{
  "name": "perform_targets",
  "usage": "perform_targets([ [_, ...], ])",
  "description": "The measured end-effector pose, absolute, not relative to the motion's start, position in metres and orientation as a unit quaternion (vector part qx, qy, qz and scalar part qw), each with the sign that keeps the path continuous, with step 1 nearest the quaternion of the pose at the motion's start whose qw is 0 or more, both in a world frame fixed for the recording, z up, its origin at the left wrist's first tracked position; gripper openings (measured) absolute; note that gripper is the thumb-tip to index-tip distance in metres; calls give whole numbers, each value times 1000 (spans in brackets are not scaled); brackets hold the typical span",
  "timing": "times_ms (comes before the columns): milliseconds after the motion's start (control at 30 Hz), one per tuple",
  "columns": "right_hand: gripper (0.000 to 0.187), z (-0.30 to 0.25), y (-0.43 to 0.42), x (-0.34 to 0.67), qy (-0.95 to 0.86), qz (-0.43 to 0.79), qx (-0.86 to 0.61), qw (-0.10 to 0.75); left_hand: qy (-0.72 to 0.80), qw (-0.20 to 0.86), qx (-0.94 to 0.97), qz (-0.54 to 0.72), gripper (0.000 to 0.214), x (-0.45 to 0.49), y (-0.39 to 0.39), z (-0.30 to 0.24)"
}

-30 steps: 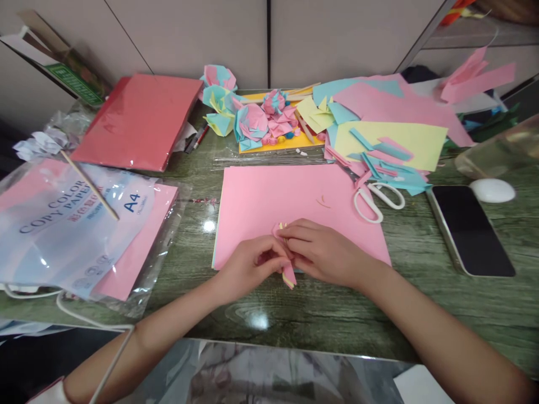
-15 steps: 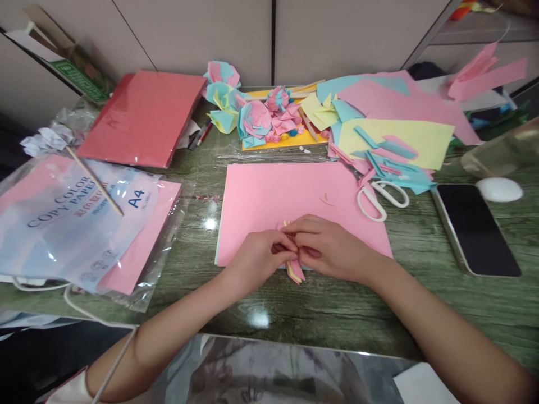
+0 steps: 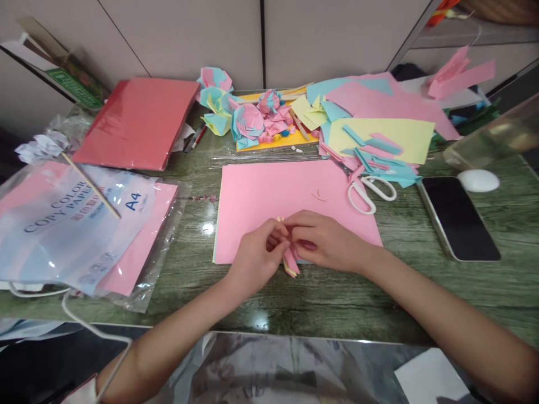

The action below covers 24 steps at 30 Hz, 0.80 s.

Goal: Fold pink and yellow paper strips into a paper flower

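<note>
- Desk (image 3: 421,292): green wood-grain top, crowded. A copy paper pack (image 3: 71,224) lies to the left, with the scissors (image 3: 366,193) and phone (image 3: 457,219) to the right. The work sits at the centre, near the person's edge.
- Pink sheet (image 3: 269,191): lies flat under both hands, with its near edge just under the knuckles. It serves as the working pad.
- Left hand (image 3: 252,261): grip closed, thumb and fingers pinched on the strip bundle from the left.
- Right hand (image 3: 324,244): grip closed on the same bundle from the right, fingertips meeting those of the left. How much finger lies under the paper cannot be seen.
- Strip bundle (image 3: 291,265): a small stack of pink and yellow layers, held between the hands over the near edge of the pink sheet.
- Orientation: the long axis runs away from and toward the person. The near end leans slightly right and pokes out below the hands, while a small yellow tip shows above them. Whether the bundle touches the sheet cannot be told.
- Judgement on handling: keep the two pinches close together so the layers cannot slide. Square the edges against the sheet before pressing. Crease with fingertip pressure along the short axis, without twisting. The free near end looks slightly fanned, so it is the end to watch.
</note>
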State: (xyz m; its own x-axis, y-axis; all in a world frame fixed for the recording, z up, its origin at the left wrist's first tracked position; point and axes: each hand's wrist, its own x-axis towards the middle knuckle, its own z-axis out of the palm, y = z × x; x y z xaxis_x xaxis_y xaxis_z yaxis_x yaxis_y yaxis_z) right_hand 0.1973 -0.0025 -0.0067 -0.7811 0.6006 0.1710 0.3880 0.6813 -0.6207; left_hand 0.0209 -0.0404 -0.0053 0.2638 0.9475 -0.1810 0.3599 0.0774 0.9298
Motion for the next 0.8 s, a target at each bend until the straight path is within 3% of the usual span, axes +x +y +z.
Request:
perform_targets([
  [200,9,-29,-15,202,-896,209,-269,285,554,474,616,297,9,24,-41,-7],
  [567,12,-32,-21,198,-925,62,-246,284,571,426,651,262,10,26,-40,-4],
  [800,16,-36,-24,200,-929,25,-253,267,589,257,740,199,15,34,-44,1],
])
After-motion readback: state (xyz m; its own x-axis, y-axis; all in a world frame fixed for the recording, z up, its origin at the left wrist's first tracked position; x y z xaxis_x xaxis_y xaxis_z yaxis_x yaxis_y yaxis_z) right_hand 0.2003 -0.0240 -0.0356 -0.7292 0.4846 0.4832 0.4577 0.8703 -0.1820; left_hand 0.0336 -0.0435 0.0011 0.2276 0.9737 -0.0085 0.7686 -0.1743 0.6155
